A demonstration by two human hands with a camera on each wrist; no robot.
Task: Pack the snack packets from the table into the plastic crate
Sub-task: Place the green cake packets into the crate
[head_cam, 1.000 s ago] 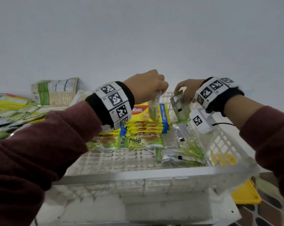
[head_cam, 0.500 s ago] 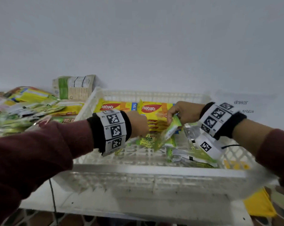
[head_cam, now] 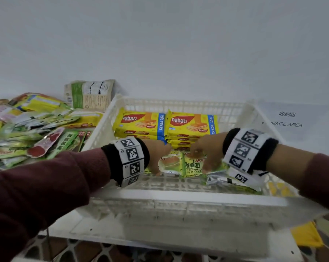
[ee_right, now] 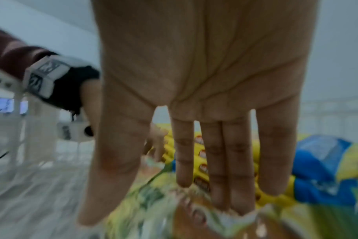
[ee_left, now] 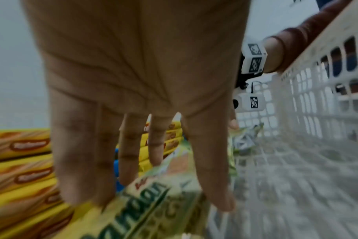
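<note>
both hands have dropped into the plastic crate (head_cam: 178, 197), the left hand (head_cam: 158, 156) and right hand (head_cam: 207, 150) with straight fingers pressing pandan packets (head_cam: 193, 166) flat before the nabati stacks (head_cam: 141, 123), which a careless shove could topple.

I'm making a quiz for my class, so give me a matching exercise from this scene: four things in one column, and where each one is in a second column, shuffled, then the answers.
Things:
1. nabati wafer packs
2. Pandan cake packets
3. beige pouch
4. STORAGE AREA sign

Places:
A. standing against the wall, left of the crate
B. stacked at the far end of the crate
C. on the surface right of the crate
D. in the crate under the left hand and right hand

Pairs: 1-B, 2-D, 3-A, 4-C
</note>
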